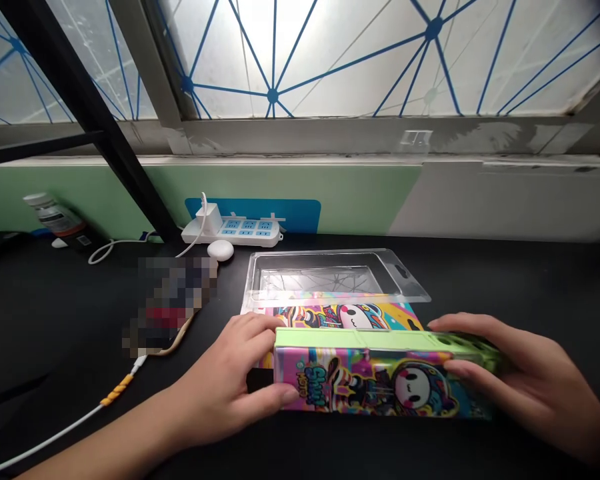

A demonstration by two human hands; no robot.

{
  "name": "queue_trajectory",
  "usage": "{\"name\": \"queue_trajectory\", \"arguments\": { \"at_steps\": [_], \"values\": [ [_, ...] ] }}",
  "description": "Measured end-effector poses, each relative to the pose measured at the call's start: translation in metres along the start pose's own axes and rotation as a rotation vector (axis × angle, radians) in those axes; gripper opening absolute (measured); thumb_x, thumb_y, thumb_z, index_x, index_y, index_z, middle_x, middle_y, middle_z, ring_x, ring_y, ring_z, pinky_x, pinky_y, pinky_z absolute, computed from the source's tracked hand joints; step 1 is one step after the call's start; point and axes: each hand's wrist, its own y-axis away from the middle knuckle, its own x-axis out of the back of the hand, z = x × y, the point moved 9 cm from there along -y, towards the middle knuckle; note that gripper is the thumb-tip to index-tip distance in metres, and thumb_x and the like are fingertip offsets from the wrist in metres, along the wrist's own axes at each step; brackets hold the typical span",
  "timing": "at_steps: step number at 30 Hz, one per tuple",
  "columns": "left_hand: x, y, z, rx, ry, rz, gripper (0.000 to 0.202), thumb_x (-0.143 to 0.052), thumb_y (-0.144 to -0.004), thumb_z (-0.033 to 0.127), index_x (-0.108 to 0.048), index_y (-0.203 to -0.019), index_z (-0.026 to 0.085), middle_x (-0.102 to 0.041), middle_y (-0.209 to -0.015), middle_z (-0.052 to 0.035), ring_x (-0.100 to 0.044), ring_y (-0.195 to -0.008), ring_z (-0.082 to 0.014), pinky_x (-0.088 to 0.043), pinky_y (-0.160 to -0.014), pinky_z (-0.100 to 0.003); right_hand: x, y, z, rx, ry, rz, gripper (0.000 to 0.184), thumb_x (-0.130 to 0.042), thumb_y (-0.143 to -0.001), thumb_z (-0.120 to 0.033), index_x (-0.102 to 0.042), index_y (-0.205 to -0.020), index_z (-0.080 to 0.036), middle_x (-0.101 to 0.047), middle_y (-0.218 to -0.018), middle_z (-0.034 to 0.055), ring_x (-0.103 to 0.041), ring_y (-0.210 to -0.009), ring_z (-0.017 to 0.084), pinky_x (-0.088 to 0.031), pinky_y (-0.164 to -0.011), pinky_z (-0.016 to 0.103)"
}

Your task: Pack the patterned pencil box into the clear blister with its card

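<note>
A long cartoon-printed case point(365, 383) stands on its long edge on the black tabletop, its light green plastic side point(330, 339) turned upward. My left hand point(250, 373) grips the case's left end, thumb on the printed front and fingers behind. Around the right end curls my right hand point(515, 380), thumb on the front and index finger along the top; dark round openings show in the green plastic there. Directly behind the case lies a printed card point(360, 317) with the same cartoon figure, partly hidden by it. A clear plastic blister shell point(400, 277) rests over the card's far part.
A pixelated item point(170, 307) with a white cable point(87, 421) lies at left. Farther back are a white power strip point(250, 231), a round white object point(221, 251) and a tilted bottle point(60, 217). A black metal bar point(95, 127) slants down at left.
</note>
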Motion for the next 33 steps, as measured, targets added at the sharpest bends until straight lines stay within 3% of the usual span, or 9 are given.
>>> {"name": "queue_trajectory", "arguments": {
  "at_steps": [2, 5, 9, 12, 16, 18, 21, 28, 33],
  "values": [
    [0.000, -0.001, 0.000, 0.014, -0.035, 0.010, 0.036, -0.061, -0.096, 0.053, -0.067, -0.120, 0.027, -0.058, -0.142, -0.0095, -0.051, -0.131, -0.0327, -0.043, -0.111, -0.046, -0.007, -0.005, 0.001, 0.019, -0.039, -0.060, 0.025, -0.063, -0.093, -0.054, -0.071, -0.106, -0.033, -0.080, -0.091, 0.0020, -0.077, -0.069, 0.025, -0.061, -0.053, 0.030],
    [0.004, 0.000, -0.006, 0.082, -0.037, 0.071, 0.049, -0.060, -0.097, 0.054, -0.057, -0.137, 0.026, -0.059, -0.141, -0.0115, -0.055, -0.127, -0.0333, -0.048, -0.107, -0.048, -0.017, -0.013, 0.005, 0.019, -0.021, -0.121, 0.022, -0.062, -0.096, -0.045, -0.071, -0.109, -0.031, -0.079, -0.096, 0.0042, -0.076, -0.078, 0.026, -0.062, -0.059, 0.032],
    [0.003, 0.002, -0.014, 0.127, -0.031, 0.096, 0.062, -0.057, -0.098, 0.054, -0.040, -0.152, 0.027, -0.055, -0.148, -0.0127, -0.052, -0.132, -0.0344, -0.047, -0.109, -0.051, -0.019, -0.020, -0.012, 0.196, 0.136, -0.055, 0.012, -0.064, -0.095, -0.035, -0.071, -0.102, -0.027, -0.076, -0.097, 0.0060, -0.071, -0.086, 0.027, -0.056, -0.076, 0.042],
    [0.002, 0.003, -0.015, 0.105, -0.026, 0.095, 0.064, -0.055, -0.099, 0.056, -0.037, -0.155, 0.030, -0.052, -0.152, -0.0114, -0.049, -0.138, -0.0357, -0.043, -0.113, -0.053, -0.026, -0.025, -0.032, 0.328, 0.257, -0.079, 0.006, -0.064, -0.096, -0.027, -0.068, -0.099, -0.024, -0.075, -0.095, 0.0047, -0.070, -0.083, 0.023, -0.050, -0.081, 0.041],
    [0.001, 0.005, -0.010, 0.038, -0.015, 0.065, 0.101, -0.080, -0.077, 0.064, -0.028, -0.158, 0.035, -0.047, -0.156, -0.0115, -0.046, -0.140, -0.0392, -0.043, -0.113, -0.056, -0.048, -0.033, -0.062, 0.373, 0.315, -0.218, 0.015, -0.054, -0.102, -0.028, -0.067, -0.103, -0.021, -0.075, -0.090, 0.0050, -0.069, -0.080, 0.022, -0.047, -0.079, 0.040],
    [0.000, 0.006, -0.007, 0.012, -0.022, 0.075, 0.111, -0.089, -0.069, 0.055, -0.025, -0.158, 0.037, -0.047, -0.156, -0.0120, -0.047, -0.140, -0.0391, -0.043, -0.114, -0.056, -0.060, -0.038, -0.077, 0.359, 0.307, -0.249, 0.022, -0.051, -0.103, -0.031, -0.067, -0.108, -0.018, -0.075, -0.094, 0.0083, -0.069, -0.084, 0.025, -0.048, -0.078, 0.041],
    [0.003, 0.006, -0.011, 0.023, -0.007, 0.142, 0.106, -0.088, -0.072, 0.040, -0.026, -0.158, 0.037, -0.048, -0.154, -0.0119, -0.051, -0.137, -0.0373, -0.044, -0.113, -0.056, -0.077, -0.045, -0.093, 0.328, 0.297, -0.271, 0.025, -0.048, -0.103, -0.032, -0.067, -0.109, -0.017, -0.073, -0.096, 0.0104, -0.067, -0.086, 0.026, -0.050, -0.076, 0.041],
    [0.007, 0.005, -0.025, 0.154, 0.052, 0.163, 0.112, -0.089, -0.072, 0.040, -0.021, -0.161, 0.038, -0.055, -0.151, -0.0090, -0.054, -0.138, -0.0343, -0.043, -0.117, -0.054, -0.097, -0.059, -0.097, 0.327, 0.395, -0.223, 0.024, -0.047, -0.103, -0.025, -0.065, -0.089, -0.017, -0.064, -0.082, 0.0080, -0.058, -0.072, 0.023, -0.046, -0.066, 0.036],
    [0.010, 0.001, -0.025, 0.202, 0.141, 0.140, 0.107, -0.090, -0.072, 0.040, -0.028, -0.159, 0.037, -0.058, -0.150, -0.0072, -0.057, -0.136, -0.0326, -0.046, -0.116, -0.051, -0.079, -0.064, -0.105, 0.334, 0.369, -0.038, 0.026, -0.042, -0.103, -0.020, -0.063, -0.088, -0.016, -0.063, -0.082, 0.0096, -0.057, -0.076, 0.024, -0.047, -0.067, 0.037]
  ]
}}
